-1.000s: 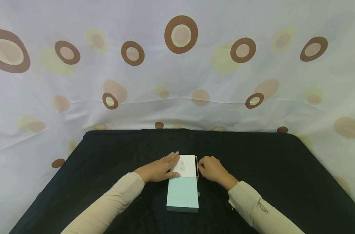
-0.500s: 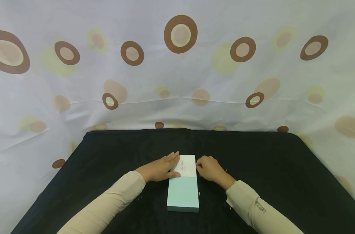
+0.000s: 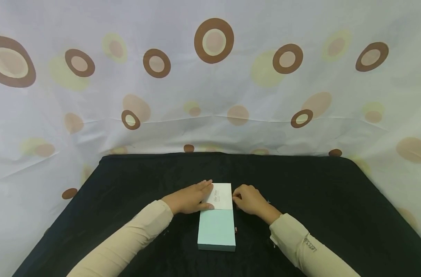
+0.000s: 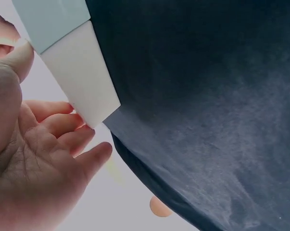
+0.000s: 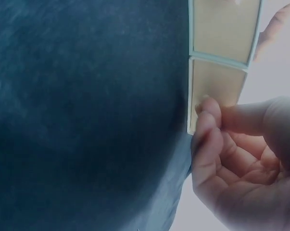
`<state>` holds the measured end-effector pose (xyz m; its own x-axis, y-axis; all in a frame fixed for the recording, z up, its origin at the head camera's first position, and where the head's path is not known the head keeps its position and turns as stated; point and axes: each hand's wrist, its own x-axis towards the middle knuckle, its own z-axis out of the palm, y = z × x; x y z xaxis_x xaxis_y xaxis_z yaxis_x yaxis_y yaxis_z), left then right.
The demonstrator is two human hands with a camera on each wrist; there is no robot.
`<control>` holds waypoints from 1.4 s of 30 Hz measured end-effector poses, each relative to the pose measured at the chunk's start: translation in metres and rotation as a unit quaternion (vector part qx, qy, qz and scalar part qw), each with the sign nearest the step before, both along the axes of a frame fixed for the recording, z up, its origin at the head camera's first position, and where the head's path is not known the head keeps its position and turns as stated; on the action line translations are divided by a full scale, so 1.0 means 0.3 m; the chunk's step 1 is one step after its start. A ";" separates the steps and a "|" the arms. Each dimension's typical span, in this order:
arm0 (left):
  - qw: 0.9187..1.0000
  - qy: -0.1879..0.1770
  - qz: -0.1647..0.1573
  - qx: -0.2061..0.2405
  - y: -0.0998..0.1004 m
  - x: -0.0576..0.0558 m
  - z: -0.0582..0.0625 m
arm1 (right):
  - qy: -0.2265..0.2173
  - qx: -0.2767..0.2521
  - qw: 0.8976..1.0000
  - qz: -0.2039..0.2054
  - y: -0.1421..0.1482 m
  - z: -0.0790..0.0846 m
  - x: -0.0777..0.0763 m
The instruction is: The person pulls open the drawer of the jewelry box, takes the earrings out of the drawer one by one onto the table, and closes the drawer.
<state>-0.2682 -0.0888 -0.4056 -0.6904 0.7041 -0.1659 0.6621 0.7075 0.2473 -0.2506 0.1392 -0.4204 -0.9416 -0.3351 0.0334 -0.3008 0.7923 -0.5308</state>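
A white drawer box [image 3: 223, 195] with printed lettering lies at the table's middle, against a mint-green drawer box [image 3: 216, 227] of similar width. My left hand [image 3: 190, 198] rests on the white box's left side, fingers and thumb spread straight. At the opposite side, my right hand [image 3: 249, 199] has curled fingers, thumb and fingertips pinching a small pull tab [image 5: 198, 109]. That tab sits on the tan drawer front [image 5: 219, 77] of the white box, which is flush with its sleeve. Fingers partly hide the drawer front.
Black cloth [image 3: 300, 200] covers the table. A white curtain [image 3: 245, 88] with brown and yellow circles hangs behind it. On the mint box's right side a small tab [image 3: 236, 230] sticks out.
The white box's drawer, slightly out on the right one second ago, has slid in leftward with my right hand. My left hand has stayed on the box.
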 end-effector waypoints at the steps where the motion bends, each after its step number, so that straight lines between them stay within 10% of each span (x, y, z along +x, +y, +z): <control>1: 1.000 0.005 -0.001 -0.005 0.001 0.000 0.003 | -0.002 -0.005 1.000 0.002 0.005 0.004 0.001; 9: 0.999 0.036 -0.001 0.021 0.008 0.023 0.037 | -0.011 -0.040 0.999 0.005 0.063 0.032 0.038; 23: 0.994 0.050 -0.094 -0.003 -0.033 0.257 0.024 | -0.066 -0.079 0.992 0.067 0.195 0.025 0.181; 42: 0.995 0.055 -0.080 -0.007 -0.047 0.283 -0.011 | -0.095 -0.107 0.987 0.077 0.188 0.003 0.220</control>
